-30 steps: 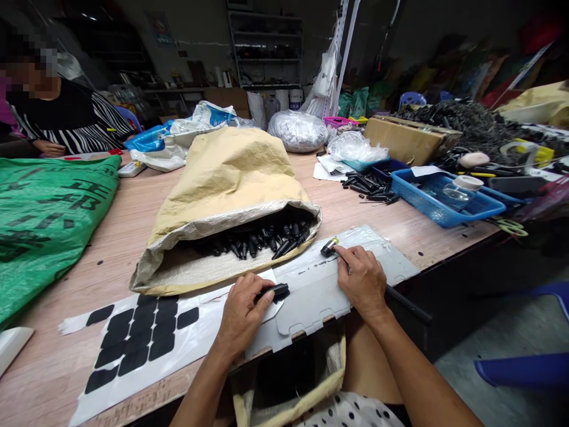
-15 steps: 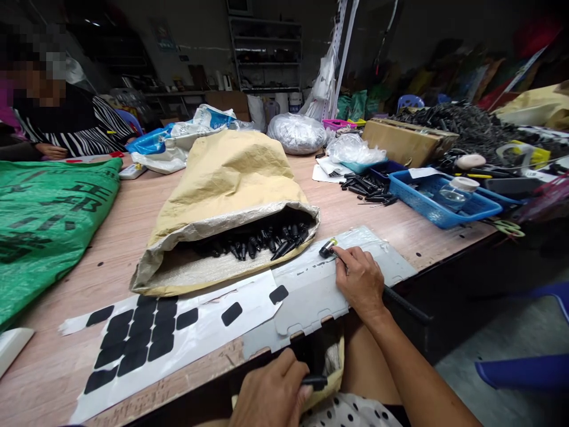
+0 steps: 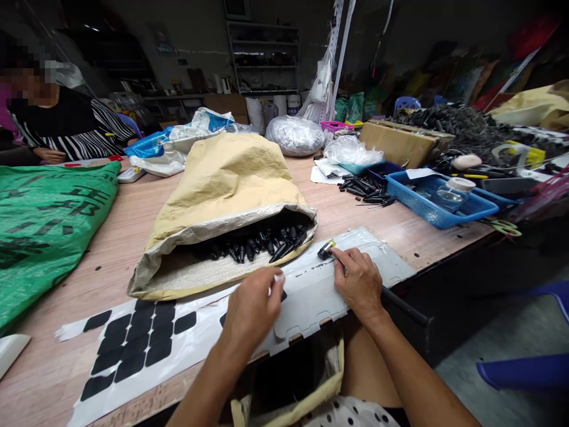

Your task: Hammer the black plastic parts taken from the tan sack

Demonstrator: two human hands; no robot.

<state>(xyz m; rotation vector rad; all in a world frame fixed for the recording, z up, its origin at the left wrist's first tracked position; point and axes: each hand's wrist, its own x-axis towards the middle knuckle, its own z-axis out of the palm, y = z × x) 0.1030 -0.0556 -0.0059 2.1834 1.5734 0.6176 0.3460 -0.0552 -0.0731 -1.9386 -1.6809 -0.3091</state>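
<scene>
My right hand (image 3: 359,283) rests on a grey-white board (image 3: 377,246) at the table's front edge. Its fingers close around a black, shiny-headed tool (image 3: 326,249) with a yellow-green edge; the exact kind is unclear. Behind that hand a black rod (image 3: 406,303) sticks out, roughly in line with the tool; whether they join is hidden. My left hand (image 3: 254,303) is closed above the board's left part, before the mouth of a tan sack (image 3: 235,166). Something pale shows at its fingertips, too small to name. Black tapered parts (image 3: 251,246) lie inside the sack.
A white sheet with black rounded stickers (image 3: 133,335) lies at front left, near a green sack (image 3: 53,231). Black parts (image 3: 367,188) and a blue basket (image 3: 440,201) are at right. An open bag (image 3: 333,379) sits below the table edge. A person (image 3: 66,127) sits across the table.
My left hand has risen from the bag below the table edge to above the board, without the black cylindrical part it held. My right hand stays in place with the tool.
</scene>
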